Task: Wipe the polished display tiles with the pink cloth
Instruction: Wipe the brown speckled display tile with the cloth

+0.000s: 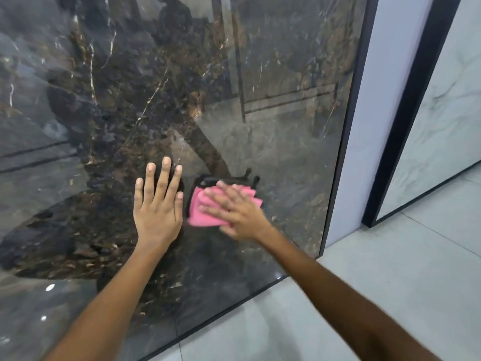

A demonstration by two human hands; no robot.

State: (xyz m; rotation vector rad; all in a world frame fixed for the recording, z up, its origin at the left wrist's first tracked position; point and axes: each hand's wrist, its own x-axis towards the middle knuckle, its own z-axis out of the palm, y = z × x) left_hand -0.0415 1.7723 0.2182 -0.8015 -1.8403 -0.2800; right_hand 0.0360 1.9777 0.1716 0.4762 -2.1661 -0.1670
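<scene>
Glossy dark marble tile [130, 87] | left hand [157, 207] flat, fingers spread | right hand [234, 212] pressing pink cloth [205, 209], fingers straight, blurred

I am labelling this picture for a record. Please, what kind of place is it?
Probably a tile showroom. A large dark marble tile stands upright in a black frame, a white marble tile stands beside it, and the floor is pale tile.

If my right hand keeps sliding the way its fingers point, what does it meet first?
Probably the left hand: the right hand, flat on the pink cloth, points up-left across the dark tile, though it may pass just above.
</scene>
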